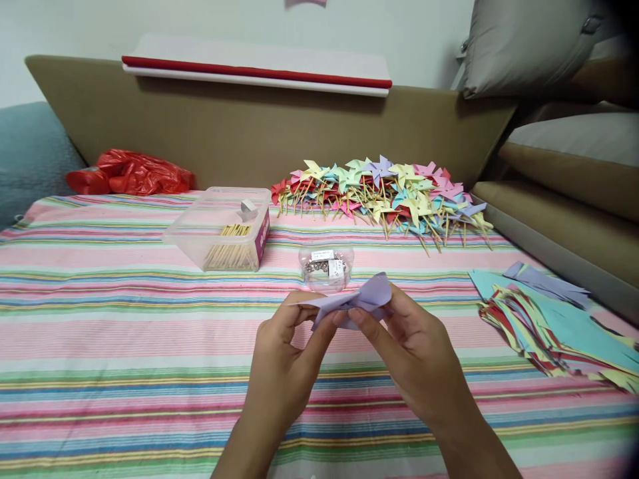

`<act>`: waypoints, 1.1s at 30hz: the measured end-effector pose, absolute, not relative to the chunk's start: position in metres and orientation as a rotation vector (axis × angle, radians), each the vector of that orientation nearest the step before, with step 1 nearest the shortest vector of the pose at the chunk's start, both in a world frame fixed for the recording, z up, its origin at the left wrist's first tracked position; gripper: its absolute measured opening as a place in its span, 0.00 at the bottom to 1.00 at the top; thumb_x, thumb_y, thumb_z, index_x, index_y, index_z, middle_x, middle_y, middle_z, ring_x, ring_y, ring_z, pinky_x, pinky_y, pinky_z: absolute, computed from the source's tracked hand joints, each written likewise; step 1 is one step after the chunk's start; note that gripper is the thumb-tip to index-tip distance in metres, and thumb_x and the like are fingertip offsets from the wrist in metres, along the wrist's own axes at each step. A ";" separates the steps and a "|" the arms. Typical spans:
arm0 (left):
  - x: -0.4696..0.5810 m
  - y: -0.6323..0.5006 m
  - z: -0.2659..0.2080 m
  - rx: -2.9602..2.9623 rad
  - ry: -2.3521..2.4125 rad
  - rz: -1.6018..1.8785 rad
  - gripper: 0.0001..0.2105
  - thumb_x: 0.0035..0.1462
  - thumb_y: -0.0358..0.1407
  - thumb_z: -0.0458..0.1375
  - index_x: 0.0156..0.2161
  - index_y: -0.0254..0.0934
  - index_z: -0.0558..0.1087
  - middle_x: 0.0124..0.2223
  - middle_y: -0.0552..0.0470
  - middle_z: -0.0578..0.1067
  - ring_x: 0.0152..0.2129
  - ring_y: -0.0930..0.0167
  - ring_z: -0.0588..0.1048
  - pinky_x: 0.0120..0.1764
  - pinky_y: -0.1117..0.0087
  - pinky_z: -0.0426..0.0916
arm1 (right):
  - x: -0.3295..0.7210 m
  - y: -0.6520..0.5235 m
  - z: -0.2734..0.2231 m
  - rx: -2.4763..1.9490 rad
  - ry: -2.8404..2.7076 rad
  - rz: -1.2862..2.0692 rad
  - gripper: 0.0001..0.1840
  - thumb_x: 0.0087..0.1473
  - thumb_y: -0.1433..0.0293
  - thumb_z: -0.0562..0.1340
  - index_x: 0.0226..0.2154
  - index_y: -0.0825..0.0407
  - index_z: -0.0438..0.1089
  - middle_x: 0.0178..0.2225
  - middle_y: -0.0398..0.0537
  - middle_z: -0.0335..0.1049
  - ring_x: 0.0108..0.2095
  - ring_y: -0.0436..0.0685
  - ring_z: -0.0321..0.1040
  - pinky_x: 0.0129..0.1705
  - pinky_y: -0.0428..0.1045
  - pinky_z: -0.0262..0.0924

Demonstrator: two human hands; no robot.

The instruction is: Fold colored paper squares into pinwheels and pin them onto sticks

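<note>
A purple paper pinwheel (367,296) is held between my two hands above the striped cloth, its blades curled up toward the middle. My left hand (289,346) pinches its left side, with the thumb near the centre. On the right side, my right hand (417,349) grips the paper, and its thumb presses close to the other thumb. Whether a pin sits at the centre is hidden. Just beyond the fingers lies a clear plastic bag of small metal pieces (319,267) with white labels.
A clear plastic box of wooden sticks (227,249) stands left of the bag. Finished pinwheels on sticks (394,189) are heaped at the back right. Cut coloured paper sheets (554,326) lie at right. A red plastic bag (132,173) rests at the back left. Cushions (574,159) are stacked at right.
</note>
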State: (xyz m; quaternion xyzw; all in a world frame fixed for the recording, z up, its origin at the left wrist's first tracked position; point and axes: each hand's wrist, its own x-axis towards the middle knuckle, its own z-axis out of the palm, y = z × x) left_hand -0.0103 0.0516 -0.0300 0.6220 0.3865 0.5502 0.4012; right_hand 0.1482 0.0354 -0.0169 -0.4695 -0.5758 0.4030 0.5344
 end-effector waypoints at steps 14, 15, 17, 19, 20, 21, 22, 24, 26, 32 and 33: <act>-0.012 0.051 -0.030 1.588 0.976 1.406 0.06 0.64 0.35 0.62 0.44 0.47 0.78 0.43 0.57 0.82 0.43 0.70 0.80 0.43 0.71 0.73 | 0.145 0.035 -0.016 -1.078 -1.412 0.890 0.05 0.65 0.64 0.62 0.43 0.42 0.73 0.41 0.39 0.75 0.44 0.52 0.72 0.47 0.47 0.65; -0.012 0.051 -0.029 1.586 0.973 1.410 0.06 0.64 0.34 0.61 0.44 0.47 0.78 0.43 0.56 0.82 0.43 0.70 0.80 0.44 0.71 0.73 | 0.145 0.035 -0.016 -1.070 -1.414 0.883 0.04 0.65 0.64 0.62 0.42 0.42 0.73 0.40 0.39 0.75 0.44 0.52 0.72 0.47 0.47 0.65; -0.012 0.051 -0.030 1.594 0.962 1.427 0.05 0.64 0.33 0.61 0.43 0.45 0.78 0.42 0.55 0.81 0.42 0.70 0.79 0.44 0.70 0.73 | 0.145 0.036 -0.015 -1.053 -1.426 0.871 0.04 0.66 0.65 0.61 0.42 0.42 0.73 0.39 0.38 0.75 0.43 0.51 0.72 0.47 0.47 0.65; -0.012 0.051 -0.030 1.616 0.955 1.443 0.06 0.65 0.32 0.60 0.43 0.44 0.78 0.41 0.55 0.81 0.41 0.70 0.79 0.44 0.71 0.73 | 0.144 0.036 -0.016 -1.042 -1.441 0.851 0.04 0.66 0.66 0.61 0.41 0.42 0.72 0.38 0.38 0.74 0.42 0.51 0.71 0.46 0.47 0.65; -0.012 0.050 -0.031 1.631 0.953 1.447 0.06 0.65 0.31 0.60 0.43 0.44 0.77 0.40 0.55 0.80 0.41 0.71 0.79 0.43 0.71 0.73 | 0.144 0.036 -0.016 -1.039 -1.451 0.841 0.04 0.66 0.67 0.60 0.40 0.42 0.72 0.38 0.38 0.73 0.42 0.50 0.71 0.46 0.47 0.65; -0.012 0.050 -0.031 1.648 0.954 1.450 0.06 0.65 0.30 0.59 0.43 0.44 0.77 0.40 0.56 0.80 0.41 0.71 0.79 0.43 0.72 0.73 | 0.144 0.037 -0.016 -1.034 -1.462 0.831 0.05 0.67 0.67 0.60 0.40 0.43 0.71 0.38 0.38 0.73 0.41 0.50 0.71 0.45 0.47 0.65; -0.013 0.050 -0.032 1.670 0.957 1.457 0.07 0.65 0.30 0.59 0.43 0.44 0.77 0.40 0.56 0.80 0.41 0.72 0.79 0.43 0.73 0.73 | 0.144 0.037 -0.016 -1.028 -1.471 0.821 0.05 0.67 0.68 0.60 0.40 0.43 0.71 0.38 0.38 0.72 0.41 0.50 0.71 0.45 0.47 0.65; -0.014 0.050 -0.032 1.756 0.971 1.495 0.08 0.64 0.28 0.59 0.43 0.44 0.76 0.40 0.57 0.80 0.40 0.73 0.79 0.42 0.74 0.73 | 0.144 0.037 -0.017 -1.004 -1.488 0.771 0.05 0.66 0.70 0.59 0.40 0.43 0.71 0.39 0.39 0.71 0.43 0.50 0.70 0.46 0.47 0.64; -0.016 0.049 -0.031 1.898 0.987 1.552 0.10 0.63 0.25 0.60 0.44 0.44 0.75 0.41 0.57 0.80 0.39 0.74 0.79 0.41 0.76 0.73 | 0.145 0.037 -0.017 -0.962 -1.521 0.677 0.08 0.66 0.73 0.60 0.42 0.43 0.71 0.40 0.40 0.71 0.45 0.51 0.69 0.48 0.48 0.64; -0.027 0.052 -0.027 2.339 0.880 1.634 0.18 0.57 0.18 0.60 0.48 0.40 0.74 0.47 0.51 0.81 0.45 0.67 0.78 0.49 0.64 0.71 | 0.151 0.036 -0.012 -0.888 -1.653 0.394 0.14 0.59 0.81 0.63 0.41 0.46 0.74 0.40 0.43 0.75 0.46 0.55 0.70 0.50 0.53 0.65; -0.028 0.052 -0.027 2.385 0.880 1.638 0.18 0.57 0.19 0.61 0.48 0.40 0.74 0.48 0.50 0.81 0.46 0.66 0.77 0.50 0.62 0.71 | 0.151 0.036 -0.011 -0.890 -1.664 0.348 0.15 0.57 0.82 0.63 0.40 0.46 0.74 0.39 0.43 0.75 0.45 0.55 0.70 0.49 0.53 0.66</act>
